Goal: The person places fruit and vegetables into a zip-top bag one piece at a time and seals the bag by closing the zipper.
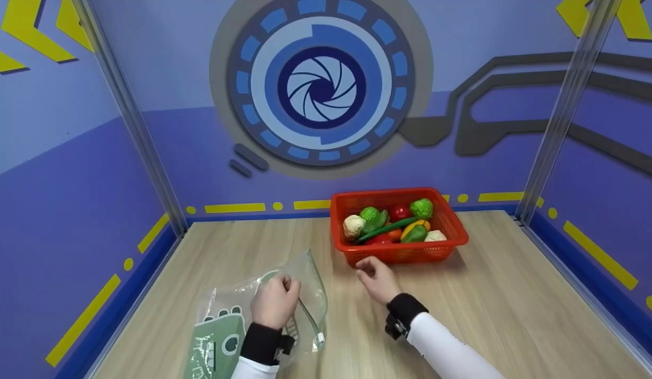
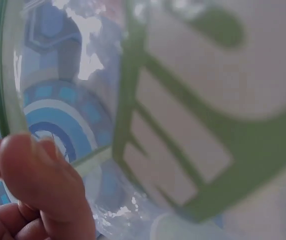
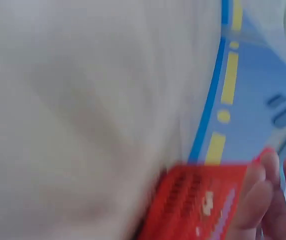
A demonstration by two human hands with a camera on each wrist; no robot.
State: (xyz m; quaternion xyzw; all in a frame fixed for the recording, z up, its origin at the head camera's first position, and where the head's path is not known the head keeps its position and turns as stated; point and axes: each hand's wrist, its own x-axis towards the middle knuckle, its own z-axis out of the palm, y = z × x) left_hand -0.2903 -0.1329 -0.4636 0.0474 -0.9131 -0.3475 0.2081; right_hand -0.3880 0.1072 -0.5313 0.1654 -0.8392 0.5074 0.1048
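Observation:
My left hand (image 1: 276, 302) pinches the edge of a clear zip bag (image 1: 311, 279) with thumb and fingers. Green and white print shows large on the bag (image 2: 183, 115) in the left wrist view, and a white slider (image 1: 320, 337) sits on its green zip line. My right hand (image 1: 377, 281) holds nothing; its fingers are loosely bent just in front of a red plastic basket (image 1: 405, 257). In the right wrist view the fingers (image 3: 255, 205) overlap the basket's wall. Inside the basket lie a cauliflower (image 1: 353, 227), a green cabbage (image 1: 422, 208) and several other vegetables.
Both hands are over a wood-grain table (image 1: 489, 295). The basket stands at its back, close to the blue printed wall (image 1: 284, 189). Metal posts (image 1: 563, 110) rise at the back corners. A green printed part of the bag (image 1: 215, 342) lies left of my left wrist.

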